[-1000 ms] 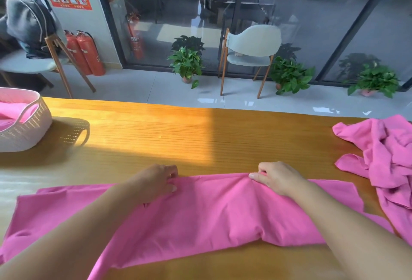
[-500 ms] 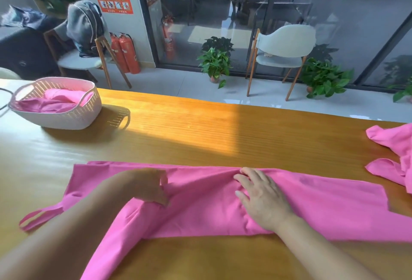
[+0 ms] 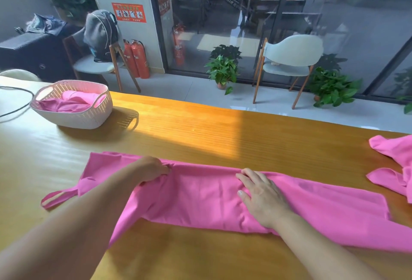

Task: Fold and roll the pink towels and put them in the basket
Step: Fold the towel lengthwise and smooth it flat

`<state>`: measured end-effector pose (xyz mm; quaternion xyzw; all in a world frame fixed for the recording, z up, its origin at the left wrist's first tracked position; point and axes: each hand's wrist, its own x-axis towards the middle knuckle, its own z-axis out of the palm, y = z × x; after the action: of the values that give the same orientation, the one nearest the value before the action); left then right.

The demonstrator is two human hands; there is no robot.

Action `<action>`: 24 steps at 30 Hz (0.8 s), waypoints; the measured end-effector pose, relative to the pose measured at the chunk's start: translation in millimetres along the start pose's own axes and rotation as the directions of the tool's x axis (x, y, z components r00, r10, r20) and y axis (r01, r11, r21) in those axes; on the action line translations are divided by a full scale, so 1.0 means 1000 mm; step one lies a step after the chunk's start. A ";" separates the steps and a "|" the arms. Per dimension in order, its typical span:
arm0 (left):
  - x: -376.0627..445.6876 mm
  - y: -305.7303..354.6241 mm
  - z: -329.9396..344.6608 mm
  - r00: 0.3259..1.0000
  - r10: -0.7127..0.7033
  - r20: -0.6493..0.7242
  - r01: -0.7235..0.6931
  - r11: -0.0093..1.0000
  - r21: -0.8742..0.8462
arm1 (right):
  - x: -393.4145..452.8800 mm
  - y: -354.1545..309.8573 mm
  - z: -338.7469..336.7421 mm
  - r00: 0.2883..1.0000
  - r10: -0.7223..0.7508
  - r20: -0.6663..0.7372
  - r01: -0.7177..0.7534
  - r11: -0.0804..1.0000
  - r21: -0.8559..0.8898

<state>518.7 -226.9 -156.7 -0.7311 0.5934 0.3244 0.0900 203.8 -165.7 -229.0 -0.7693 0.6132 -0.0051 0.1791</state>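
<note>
A pink towel point(image 3: 200, 197) lies folded into a long band across the wooden table point(image 3: 223, 137) in front of me. My left hand point(image 3: 149, 169) has its fingers curled and pinches the towel's far edge near the left end. My right hand point(image 3: 260, 195) lies flat on the middle of the towel with straight, spread fingers. A white perforated basket point(image 3: 89, 117) stands at the far left of the table with pink cloth point(image 3: 71, 103) inside. More crumpled pink towels point(image 3: 394, 163) lie at the right edge.
A dark cable point(image 3: 13, 110) runs on the table left of the basket. Beyond the far table edge stand chairs point(image 3: 287, 63), potted plants point(image 3: 223, 70) and red fire extinguishers point(image 3: 139, 59) before a glass wall.
The view has swung left, bringing the basket fully into sight. My right hand went from gripping the far edge to lying flat on the towel. My left hand still holds the edge.
</note>
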 end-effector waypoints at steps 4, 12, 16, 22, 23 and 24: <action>-0.003 -0.013 0.007 1.000 0.011 0.022 -0.009 0.995 -0.095 | -0.002 -0.002 0.011 0.999 0.021 -0.032 -0.023 0.997 -0.067; -0.018 -0.008 0.033 0.976 0.076 -0.203 -0.085 0.996 -0.036 | -0.004 -0.005 0.015 0.999 0.038 -0.010 -0.038 0.996 -0.086; -0.036 -0.010 0.056 0.926 0.099 -0.365 -0.035 0.983 0.179 | -0.004 -0.008 0.013 0.999 0.035 0.001 -0.035 0.996 -0.078; -0.054 -0.025 0.070 0.868 0.035 -0.495 0.057 0.984 0.168 | 0.003 -0.026 0.000 0.998 0.065 -0.004 -0.065 0.992 -0.109; -0.057 -0.029 0.070 0.860 0.036 -0.509 0.063 0.982 0.176 | 0.005 -0.035 -0.004 0.996 0.081 -0.035 -0.085 0.988 -0.132; -0.060 -0.032 0.070 0.857 0.044 -0.513 0.061 0.981 0.186 | 0.007 -0.047 -0.007 0.993 0.095 -0.077 -0.106 0.983 -0.149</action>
<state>517.2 -133.7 -184.2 -0.7813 0.6216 0.0568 0.0012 247.7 -165.6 -210.8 -0.7483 0.6556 0.0242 0.0982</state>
